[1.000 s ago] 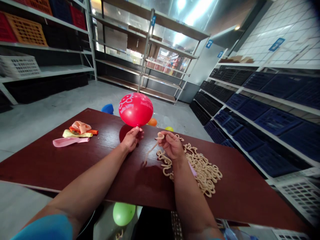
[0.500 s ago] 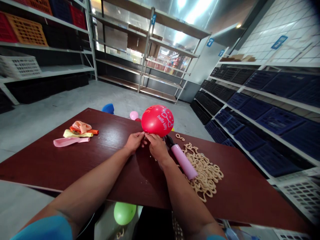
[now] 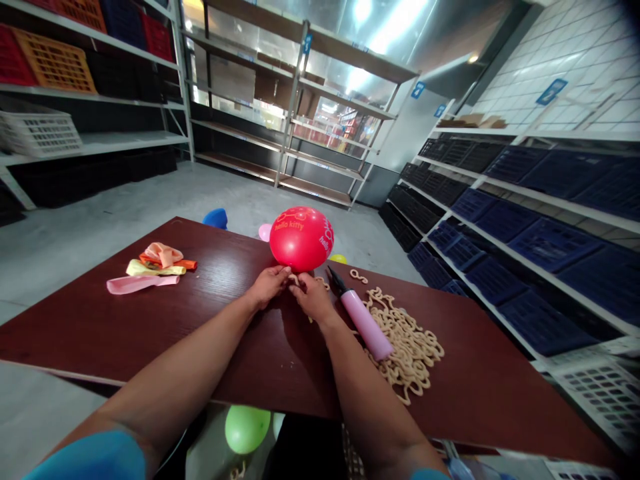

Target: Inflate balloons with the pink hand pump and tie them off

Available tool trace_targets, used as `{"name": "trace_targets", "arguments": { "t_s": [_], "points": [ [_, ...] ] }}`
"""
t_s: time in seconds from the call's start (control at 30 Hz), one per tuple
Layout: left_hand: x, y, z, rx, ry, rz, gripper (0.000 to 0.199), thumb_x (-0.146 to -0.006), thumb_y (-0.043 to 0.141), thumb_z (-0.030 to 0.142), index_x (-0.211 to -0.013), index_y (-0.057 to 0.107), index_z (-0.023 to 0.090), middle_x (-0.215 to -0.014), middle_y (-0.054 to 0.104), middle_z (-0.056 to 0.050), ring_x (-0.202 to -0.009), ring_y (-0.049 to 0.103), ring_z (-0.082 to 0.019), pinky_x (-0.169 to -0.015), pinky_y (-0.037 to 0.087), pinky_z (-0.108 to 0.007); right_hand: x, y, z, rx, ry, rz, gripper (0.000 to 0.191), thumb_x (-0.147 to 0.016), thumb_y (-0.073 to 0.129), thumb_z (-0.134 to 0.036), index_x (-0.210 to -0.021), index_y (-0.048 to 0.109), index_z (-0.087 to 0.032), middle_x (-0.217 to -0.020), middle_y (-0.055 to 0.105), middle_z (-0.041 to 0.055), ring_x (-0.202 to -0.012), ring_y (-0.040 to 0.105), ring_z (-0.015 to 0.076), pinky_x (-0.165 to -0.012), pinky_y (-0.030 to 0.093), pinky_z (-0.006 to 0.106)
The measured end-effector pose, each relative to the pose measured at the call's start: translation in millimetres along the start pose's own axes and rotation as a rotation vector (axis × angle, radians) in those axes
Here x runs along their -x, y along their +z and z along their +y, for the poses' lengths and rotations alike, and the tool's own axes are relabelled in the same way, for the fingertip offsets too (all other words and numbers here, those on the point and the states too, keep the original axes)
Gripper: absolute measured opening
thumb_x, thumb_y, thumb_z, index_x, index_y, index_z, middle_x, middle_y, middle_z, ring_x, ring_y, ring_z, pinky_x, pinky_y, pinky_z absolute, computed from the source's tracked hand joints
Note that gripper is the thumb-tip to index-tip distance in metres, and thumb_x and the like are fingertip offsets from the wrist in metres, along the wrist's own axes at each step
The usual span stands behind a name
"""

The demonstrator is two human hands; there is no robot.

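An inflated red balloon (image 3: 301,240) with "hello kitty" print stands over the far edge of the brown table (image 3: 210,347). My left hand (image 3: 273,285) pinches the balloon's neck at its underside. Close beside it, my right hand (image 3: 311,293) has its fingers closed on a small beige piece (image 3: 294,279) at the neck. To the right lies a pink pump (image 3: 367,325) with a black nozzle, resting against a pile of curly beige pieces (image 3: 413,350). Flat balloons in pink (image 3: 143,284), yellow and orange lie on the left of the table.
A green balloon (image 3: 247,429) is below the near table edge. Past the far edge are a blue object (image 3: 216,218), a pink balloon (image 3: 265,232) and a yellow one (image 3: 339,259). Shelves with dark crates (image 3: 550,240) line the right side.
The red balloon has shifted left and turned, showing different print. My right hand has moved slightly left and down, and a beige piece now shows between my hands.
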State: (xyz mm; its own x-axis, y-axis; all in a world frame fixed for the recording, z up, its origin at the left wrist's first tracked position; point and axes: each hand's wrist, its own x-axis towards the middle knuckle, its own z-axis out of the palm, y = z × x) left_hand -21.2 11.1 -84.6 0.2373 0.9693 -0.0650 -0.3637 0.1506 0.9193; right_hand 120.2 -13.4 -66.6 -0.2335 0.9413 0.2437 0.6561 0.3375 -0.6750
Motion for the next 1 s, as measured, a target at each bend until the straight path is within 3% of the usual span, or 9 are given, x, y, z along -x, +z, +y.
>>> {"name": "trace_targets", "arguments": {
  "t_s": [0.13,0.27,0.37,0.43,0.5,0.6,0.7,0.87,1.0],
  "points": [
    [-7.9,-10.1,-4.8,-0.121,0.129,0.143,0.026,-0.076,0.059,0.040,-0.062,0.056,0.017,-0.046,0.038,0.005,-0.040,0.030,-0.007,-0.041,0.020,-0.021,1.3,-20.1,-6.3,-0.400,0.243,-0.221,0.017,-0.079,0.051,-0.036,-0.077,0.055,-0.019,-0.056,0.058,-0.0038,-0.036,0.040,0.0070,-0.036,0.028,0.019],
    [-11.3,-15.0,-6.1,-0.247,0.255,0.234,0.021,-0.077,0.059,0.032,-0.060,0.060,0.019,-0.054,0.052,0.001,-0.050,0.044,-0.012,-0.047,0.027,-0.022,-7.1,-51.3,-25.2,-0.419,0.299,-0.253,0.018,-0.073,0.059,-0.035,-0.075,0.057,-0.018,-0.051,0.056,-0.0046,-0.033,0.034,0.0047,-0.033,0.023,0.018],
    [-9.6,-10.8,-5.2,-0.252,0.246,0.247,0.023,-0.078,0.056,0.029,-0.058,0.058,0.019,-0.053,0.050,0.000,-0.049,0.042,-0.012,-0.046,0.026,-0.022,-30.3,-56.5,-50.2,-0.303,0.162,0.038,0.017,-0.078,0.052,-0.033,-0.086,0.057,-0.020,-0.059,0.060,-0.0026,-0.042,0.047,0.0084,-0.040,0.035,0.020],
    [-7.7,-6.6,-3.6,-0.180,0.160,0.225,0.026,-0.080,0.053,0.029,-0.057,0.053,0.018,-0.048,0.043,0.002,-0.042,0.035,-0.009,-0.042,0.022,-0.022,-50.5,-48.7,-70.8,-0.174,-0.024,0.162,0.016,-0.078,0.054,-0.028,-0.092,0.058,-0.022,-0.077,0.065,0.0009,-0.065,0.059,0.0126,-0.057,0.045,0.023],
    [-6.4,-3.9,-0.9,-0.016,0.029,0.183,0.026,-0.082,0.050,0.028,-0.058,0.047,0.018,-0.045,0.035,0.005,-0.036,0.026,-0.006,-0.038,0.016,-0.020,-67.5,-36.8,-90.5,-0.165,-0.186,0.099,0.025,-0.077,0.057,-0.027,-0.102,0.057,-0.026,-0.102,0.064,0.0022,-0.085,0.060,0.0155,-0.068,0.048,0.025],
    [-6.8,-5.3,4.3,0.284,-0.138,0.127,0.021,-0.081,0.047,0.023,-0.062,0.040,0.018,-0.046,0.028,0.007,-0.033,0.019,-0.004,-0.036,0.010,-0.017,-74.6,-21.3,-106.1,-0.380,-0.254,-0.086,0.045,-0.080,0.054,-0.035,-0.124,0.044,-0.030,-0.119,0.056,0.0040,-0.078,0.062,0.0137,-0.062,0.049,0.025],
    [-8.3,-9.5,8.9,0.501,-0.183,0.057,0.017,-0.076,0.048,0.015,-0.063,0.037,0.018,-0.047,0.025,0.008,-0.033,0.019,-0.003,-0.034,0.009,-0.015,-59.5,-12.0,-92.2,-0.507,-0.147,-0.011,0.038,-0.085,0.045,-0.042,-0.120,0.047,-0.026,-0.108,0.060,0.0044,-0.068,0.061,0.0114,-0.055,0.047,0.022],
    [0.6,-6.0,19.9,0.691,-0.270,-0.134,0.018,-0.071,0.051,0.009,-0.064,0.037,0.017,-0.049,0.022,0.009,-0.033,0.020,-0.001,-0.032,0.010,-0.013,-27.2,6.6,-29.7,-0.349,0.255,0.160,0.022,-0.078,0.050,-0.042,-0.075,0.053,-0.021,-0.072,0.060,-0.0007,-0.056,0.054,0.0102,-0.043,0.039,0.018],
    [17.2,2.0,32.5,0.821,-0.419,-0.342,0.020,-0.073,0.052,0.008,-0.065,0.036,0.016,-0.052,0.027,0.007,-0.034,0.027,-0.001,-0.032,0.013,-0.012,-17.4,28.4,-5.4,-0.764,0.454,0.076,0.021,-0.074,0.051,-0.041,-0.080,0.055,-0.022,-0.068,0.059,-0.0018,-0.055,0.053,0.0121,-0.043,0.039,0.021]
  ]
}}
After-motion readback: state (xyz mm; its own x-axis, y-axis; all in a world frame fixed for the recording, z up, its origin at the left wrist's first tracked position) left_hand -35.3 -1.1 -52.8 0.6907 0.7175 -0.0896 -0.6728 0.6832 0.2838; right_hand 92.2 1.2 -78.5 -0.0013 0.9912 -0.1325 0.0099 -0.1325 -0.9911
